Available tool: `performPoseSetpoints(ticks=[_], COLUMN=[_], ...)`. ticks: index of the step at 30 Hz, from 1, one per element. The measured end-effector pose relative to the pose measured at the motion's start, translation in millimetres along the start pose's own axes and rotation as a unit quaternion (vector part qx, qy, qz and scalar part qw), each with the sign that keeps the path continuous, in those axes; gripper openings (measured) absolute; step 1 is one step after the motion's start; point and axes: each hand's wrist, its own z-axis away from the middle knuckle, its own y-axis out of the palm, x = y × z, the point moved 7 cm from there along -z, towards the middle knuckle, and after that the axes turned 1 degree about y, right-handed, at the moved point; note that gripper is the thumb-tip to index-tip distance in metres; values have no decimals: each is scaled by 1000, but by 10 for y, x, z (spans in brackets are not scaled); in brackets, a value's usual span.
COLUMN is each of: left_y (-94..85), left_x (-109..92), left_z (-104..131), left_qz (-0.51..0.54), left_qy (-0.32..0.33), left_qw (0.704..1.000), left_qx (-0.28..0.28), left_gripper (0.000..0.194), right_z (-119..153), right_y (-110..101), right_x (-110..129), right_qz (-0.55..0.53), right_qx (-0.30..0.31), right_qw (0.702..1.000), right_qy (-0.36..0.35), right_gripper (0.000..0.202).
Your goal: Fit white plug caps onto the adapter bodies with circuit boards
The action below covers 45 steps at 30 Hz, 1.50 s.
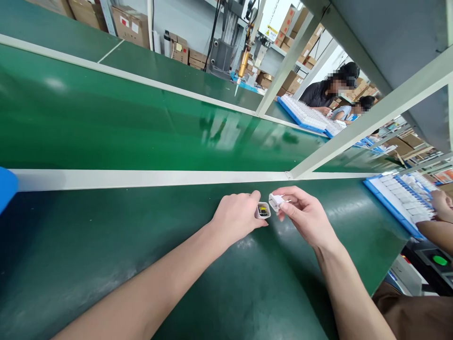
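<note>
Over the dark green table [170,212], my left hand [239,212] grips a small white housing [263,210] between thumb and fingers. Its open end shows yellow and dark parts inside. Just to the right, my right hand [300,208] pinches a white plug piece [276,202] with thin prongs pointing right. A narrow gap separates the two pieces.
A white rail [148,178] runs behind my hands, with a green belt [123,123] beyond it. At right, a blue tray [392,203] holds white parts beside another person's arm [437,231]. A slanted post [354,130] rises behind. Two people sit farther back.
</note>
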Motion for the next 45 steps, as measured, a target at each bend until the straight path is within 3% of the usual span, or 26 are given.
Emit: performPoseSetpoints(ticks=[2,6,8,13,21,26,45], left_y=[1,7,8,11,16,26,22], left_x=[1,2,3,0,-5,-3,3], left_z=[-5,-6,-5,0,5,-2,12], left_qz=[-2,-4,-6,-10,-19,-22,-14], left_qy=[0,5,8,12,16,20,7], left_qw=[1000,1000,1000,1000,1000,999,1000], left_qx=[0,-2,-6,-9,-18,-25,-19], left_gripper=[37,38,38,38,35,35,38], right_z=[10,25,22,15,138,152,96], right_y=[21,-11,48,178,241,263,327], right_x=[27,145,171,169,309,306,122], right_qz=[21,198,258,284,357,415,376], right_qx=[26,-49,-45,29,12,-1,-8], right_qw=[999,976,958,950,911,885,910], right_qy=[1,-79,-113,-124,-205,-211,-176], right_gripper=[33,21,20,12,12,13,12])
